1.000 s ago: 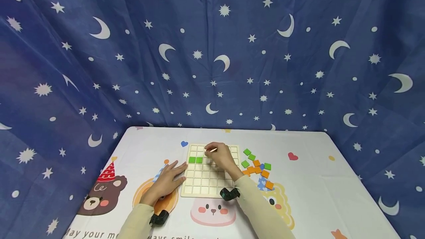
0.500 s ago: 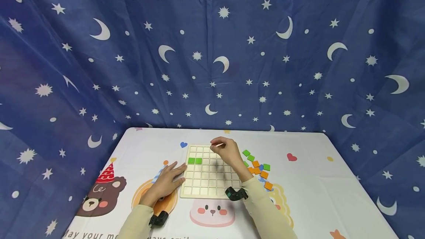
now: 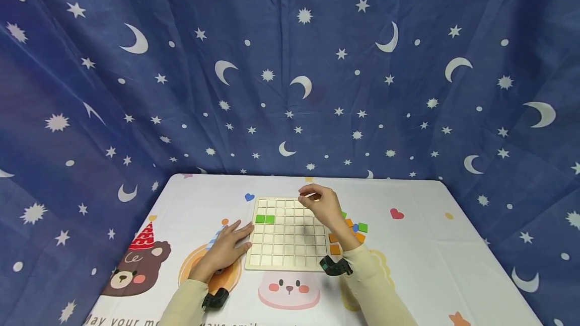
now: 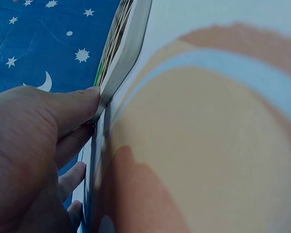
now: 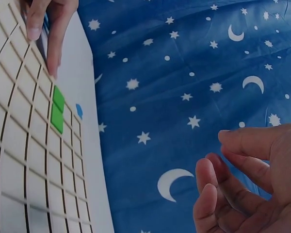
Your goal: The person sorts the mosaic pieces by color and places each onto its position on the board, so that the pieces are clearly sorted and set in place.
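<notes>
From my remote seat I see the left hand [image 3: 228, 245] with its fingers [image 3: 244, 231] spread apart, touching the side edge of the pale board [image 3: 278, 249]. Two green tiles [image 3: 265, 219] sit in its grid, just right of these fingers. The right hand [image 3: 323, 208] hangs above the board's far right part, fingers loosely curved and slightly apart; loose orange tiles [image 3: 335, 249] lie right of them and nearer, on the desk [image 3: 417, 265] (the right arm partly hides this group).

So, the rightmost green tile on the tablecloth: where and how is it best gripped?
Probably by its left and right edges, the right hand coming from above: the green tile looks thin and lies flat, and an orange tile sits close on its near side.
</notes>
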Demonstrator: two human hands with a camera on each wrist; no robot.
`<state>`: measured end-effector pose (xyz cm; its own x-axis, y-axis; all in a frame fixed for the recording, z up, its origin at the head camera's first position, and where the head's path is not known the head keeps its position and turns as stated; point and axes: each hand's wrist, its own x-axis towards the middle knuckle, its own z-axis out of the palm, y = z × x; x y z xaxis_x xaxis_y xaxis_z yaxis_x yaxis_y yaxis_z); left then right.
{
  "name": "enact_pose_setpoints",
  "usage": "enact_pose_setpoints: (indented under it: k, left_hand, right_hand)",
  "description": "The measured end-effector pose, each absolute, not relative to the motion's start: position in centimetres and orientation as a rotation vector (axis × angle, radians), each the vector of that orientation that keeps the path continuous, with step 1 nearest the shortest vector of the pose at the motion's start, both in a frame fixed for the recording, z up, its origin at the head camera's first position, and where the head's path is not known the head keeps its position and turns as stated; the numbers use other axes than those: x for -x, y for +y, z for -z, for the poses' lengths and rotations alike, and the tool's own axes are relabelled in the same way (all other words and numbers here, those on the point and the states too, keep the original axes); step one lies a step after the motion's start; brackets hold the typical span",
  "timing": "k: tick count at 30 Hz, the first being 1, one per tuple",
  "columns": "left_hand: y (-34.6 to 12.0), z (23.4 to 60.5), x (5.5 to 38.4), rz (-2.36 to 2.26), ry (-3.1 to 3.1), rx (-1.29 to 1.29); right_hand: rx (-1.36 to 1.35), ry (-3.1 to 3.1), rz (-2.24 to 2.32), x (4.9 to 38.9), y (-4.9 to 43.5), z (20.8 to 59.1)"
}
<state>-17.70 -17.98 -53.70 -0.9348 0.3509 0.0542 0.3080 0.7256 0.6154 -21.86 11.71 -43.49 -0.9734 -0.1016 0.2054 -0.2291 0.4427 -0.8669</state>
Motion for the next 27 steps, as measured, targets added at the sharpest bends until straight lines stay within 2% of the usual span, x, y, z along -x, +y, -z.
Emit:
enact_pose_setpoints:
  k: [27]
  left_hand:
    - [-17.9,53.3,17.9,-0.941,2.884,-0.493]
  right_hand:
    - [-0.078,-2.663,-1.43,22.0,18.1,45.0]
